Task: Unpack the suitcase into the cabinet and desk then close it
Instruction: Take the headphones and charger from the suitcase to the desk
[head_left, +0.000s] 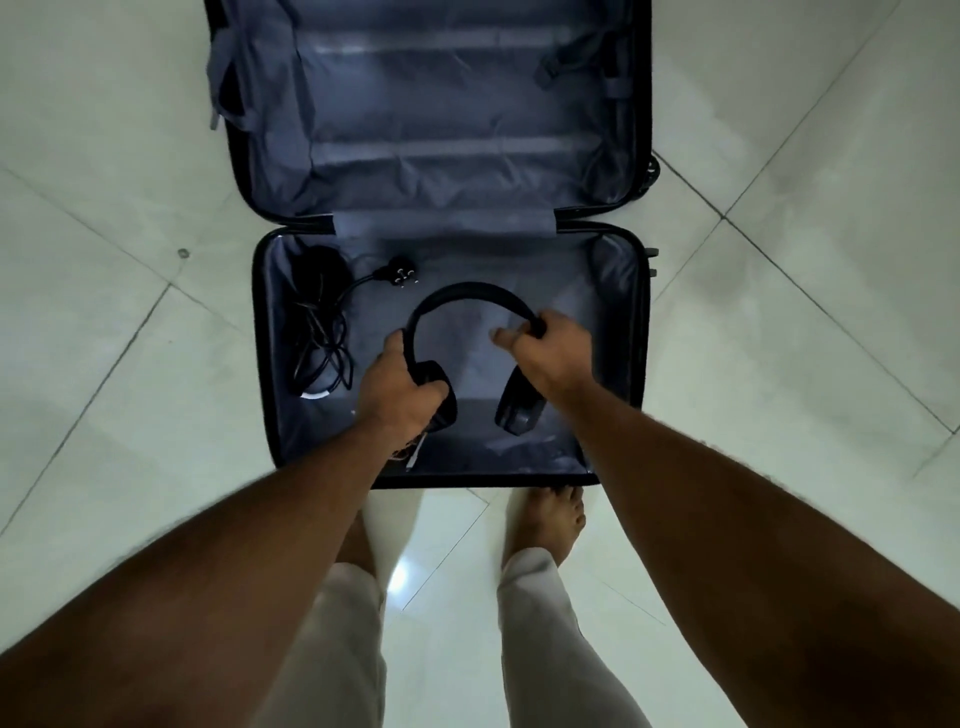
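Note:
A dark suitcase (262, 332) lies fully open on the floor, its grey lining showing in both halves. Over the near half I hold black headphones (470, 293) with both hands. My left hand (397, 387) grips the left ear cup and the band's lower end. My right hand (545, 351) grips the right side of the headband, above the right ear cup (517, 408). A black coiled power cable (322, 317) with a three-pin plug (402, 273) lies in the near half's left part. The far half (441, 104) holds only its straps.
Pale tiled floor (779, 312) surrounds the suitcase on all sides. My bare feet (548, 519) stand right at the suitcase's near edge. Suitcase wheels (650, 171) stick out on the right side.

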